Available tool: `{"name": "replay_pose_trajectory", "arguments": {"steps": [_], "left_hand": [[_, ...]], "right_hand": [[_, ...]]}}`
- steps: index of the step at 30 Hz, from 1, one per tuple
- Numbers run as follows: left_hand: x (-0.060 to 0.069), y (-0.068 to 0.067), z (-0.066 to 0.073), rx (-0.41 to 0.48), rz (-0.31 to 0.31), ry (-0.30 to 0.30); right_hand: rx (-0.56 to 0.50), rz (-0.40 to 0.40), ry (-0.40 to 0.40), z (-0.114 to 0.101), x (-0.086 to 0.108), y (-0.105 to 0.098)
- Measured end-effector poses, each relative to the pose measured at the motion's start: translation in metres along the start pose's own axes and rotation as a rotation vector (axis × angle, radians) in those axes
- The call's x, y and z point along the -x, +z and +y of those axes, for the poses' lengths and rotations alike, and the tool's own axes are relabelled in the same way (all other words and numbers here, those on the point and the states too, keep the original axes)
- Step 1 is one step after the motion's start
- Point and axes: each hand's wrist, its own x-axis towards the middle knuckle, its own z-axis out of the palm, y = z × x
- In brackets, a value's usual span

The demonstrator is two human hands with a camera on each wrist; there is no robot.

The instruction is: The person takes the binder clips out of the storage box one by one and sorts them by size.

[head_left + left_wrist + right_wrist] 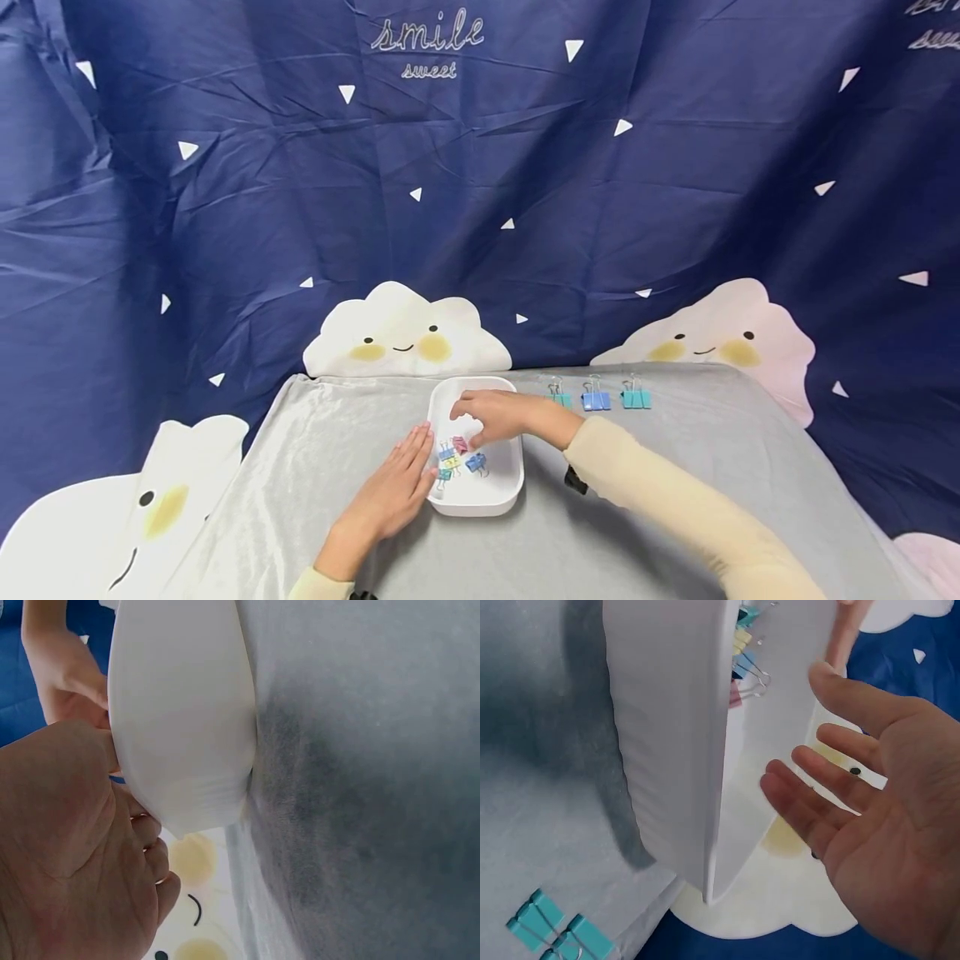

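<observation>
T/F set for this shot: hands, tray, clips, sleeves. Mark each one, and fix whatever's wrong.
1. The left hand touches the side of the white tray. True.
2. The right hand grips a clip. False: it holds nothing and is over the tray.
3. The pink clip lies inside the tray. True.
4. The three clips on the grey cloth, right of the tray in the head view, are all teal. False: the middle one is a blue clip, with a teal clip on one side and another on the other.
5. The right sleeve is pale cream. True.
</observation>
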Motion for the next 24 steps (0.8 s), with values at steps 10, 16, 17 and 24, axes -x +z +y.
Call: {"name": "replay_pose_trajectory", "arguments": {"steps": [10,16,17,24], "left_hand": [[0.0,0.003,0.0,0.022,0.031,0.02],[0.0,0.002,0.001,0.027,0.021,0.013],[0.0,0.002,0.0,0.026,0.015,0.009],[0.0,0.006,-0.004,0.012,0.051,0.029]], "right_hand": [[0.06,-0.205,0.089,-0.012,-0.016,0.02],[0.068,-0.22,0.089,-0.012,-0.022,0.025],[0.063,-0.219,0.091,-0.012,-0.023,0.025],[0.07,-0.225,0.105,-0.013,-0.027,0.028]]}}
